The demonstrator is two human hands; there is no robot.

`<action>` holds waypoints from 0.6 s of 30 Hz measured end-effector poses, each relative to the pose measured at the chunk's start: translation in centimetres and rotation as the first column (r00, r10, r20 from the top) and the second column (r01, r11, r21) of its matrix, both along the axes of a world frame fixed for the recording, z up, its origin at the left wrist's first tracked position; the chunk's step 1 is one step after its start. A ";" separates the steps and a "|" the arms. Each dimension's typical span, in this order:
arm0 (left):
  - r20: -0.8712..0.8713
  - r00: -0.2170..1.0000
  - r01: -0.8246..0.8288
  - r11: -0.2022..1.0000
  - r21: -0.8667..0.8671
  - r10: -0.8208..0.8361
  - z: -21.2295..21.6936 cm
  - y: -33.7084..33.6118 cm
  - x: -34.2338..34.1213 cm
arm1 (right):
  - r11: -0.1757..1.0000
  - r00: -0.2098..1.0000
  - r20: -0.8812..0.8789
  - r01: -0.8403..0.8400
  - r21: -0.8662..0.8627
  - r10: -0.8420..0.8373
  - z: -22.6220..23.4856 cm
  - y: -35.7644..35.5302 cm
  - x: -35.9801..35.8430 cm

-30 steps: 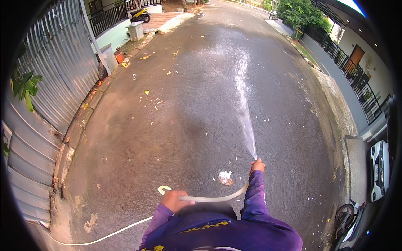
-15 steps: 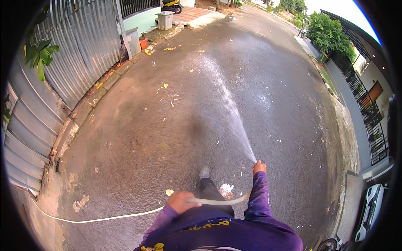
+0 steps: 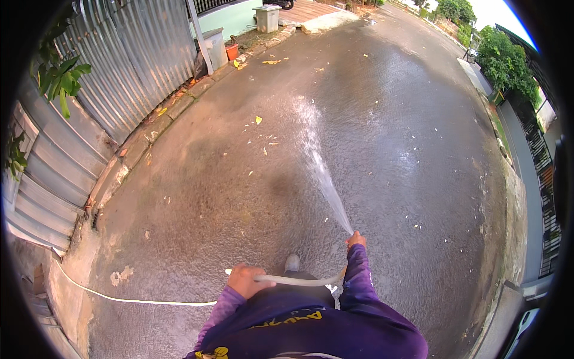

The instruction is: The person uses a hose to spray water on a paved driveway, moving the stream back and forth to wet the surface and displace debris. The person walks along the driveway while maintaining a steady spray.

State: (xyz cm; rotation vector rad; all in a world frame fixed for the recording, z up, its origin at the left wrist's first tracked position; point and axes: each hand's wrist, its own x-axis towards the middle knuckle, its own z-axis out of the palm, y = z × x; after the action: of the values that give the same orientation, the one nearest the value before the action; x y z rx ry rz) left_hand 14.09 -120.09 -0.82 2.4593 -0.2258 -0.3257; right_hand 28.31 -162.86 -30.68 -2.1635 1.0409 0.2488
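Observation:
A pale hose (image 3: 299, 280) runs across the front of my body, from my left hand to my right. My left hand (image 3: 247, 281) is closed round its middle stretch, and the rest trails off to the left along the ground. At the hose's front end my right hand (image 3: 356, 239) is closed; the mouth itself is hidden by the fingers. From there a jet of water (image 3: 326, 179) sprays forward and slightly left, landing on the wet road (image 3: 382, 197). Yellow fallen leaves (image 3: 258, 120) and small pale bits lie left of the jet.
On the left a corrugated metal fence (image 3: 128, 66) stands behind a low curb (image 3: 152, 128). An orange pot (image 3: 232, 51) and a grey bin (image 3: 266, 19) are farther along. To the right runs a wall with black railings (image 3: 547, 203), and a bushy tree (image 3: 505, 66) stands beyond. My shoe (image 3: 292, 262) shows below.
My view has turned a little left. My right hand and the water jet have shifted slightly left in the picture; both hands keep their hold on the hose.

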 end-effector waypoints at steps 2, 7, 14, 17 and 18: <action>0.000 1.000 -0.002 1.000 -0.020 0.002 0.0 -1.0 1.2 | 0.958 0.991 0.055 -0.099 -0.270 0.118 -2.2 -1.3 0.0; -0.039 0.997 -0.065 0.998 0.016 0.065 1.1 -1.3 2.6 | 0.999 0.983 -0.183 0.013 0.046 -0.005 -4.3 -0.2 3.6; -0.108 0.991 -0.070 0.997 0.041 0.075 0.6 -1.6 4.4 | 0.995 0.989 -0.137 0.059 0.082 -0.048 -4.9 0.9 6.8; -0.086 0.992 -0.091 0.995 0.028 0.093 0.9 -2.2 5.0 | 0.989 0.984 -0.176 0.043 0.142 -0.017 -3.4 0.7 8.4; -0.071 0.993 -0.089 0.996 0.016 0.090 0.7 -2.2 4.9 | 0.984 0.981 -0.196 0.040 0.173 -0.005 -3.4 0.4 8.8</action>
State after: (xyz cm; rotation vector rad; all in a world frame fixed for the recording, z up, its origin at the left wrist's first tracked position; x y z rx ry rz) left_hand 19.04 -122.30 -0.10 2.4566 -0.0825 -0.3764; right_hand 37.08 -162.41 -34.06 -1.9958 1.1071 0.5312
